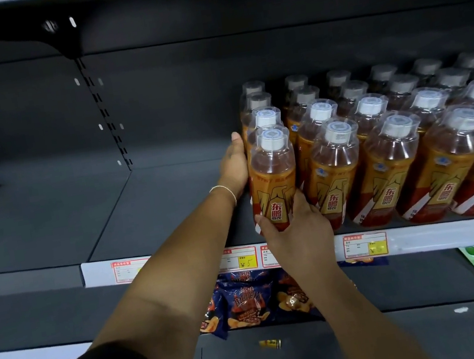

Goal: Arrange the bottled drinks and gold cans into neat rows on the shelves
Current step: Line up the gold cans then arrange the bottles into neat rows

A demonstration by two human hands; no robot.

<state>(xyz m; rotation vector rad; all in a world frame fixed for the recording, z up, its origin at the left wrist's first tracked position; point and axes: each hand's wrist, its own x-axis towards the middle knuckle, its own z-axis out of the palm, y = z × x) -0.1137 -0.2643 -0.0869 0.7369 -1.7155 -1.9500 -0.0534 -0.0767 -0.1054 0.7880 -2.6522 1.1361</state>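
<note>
1. Gripping the front bottle (273,179) of the leftmost row, your right hand (296,229) wraps its fingers around the lower label.
2. Your left hand (234,167) lies flat and open against the left side of that same row, touching the bottles behind the front one.
3. You have the bottled drinks (385,143) upright in rows on the right part of the dark shelf (111,217); its left part is bare.
4. Snack bags (245,299) sit on the shelf below.

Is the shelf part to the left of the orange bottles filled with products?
No, the shelf left of the orange bottles is bare.
</note>
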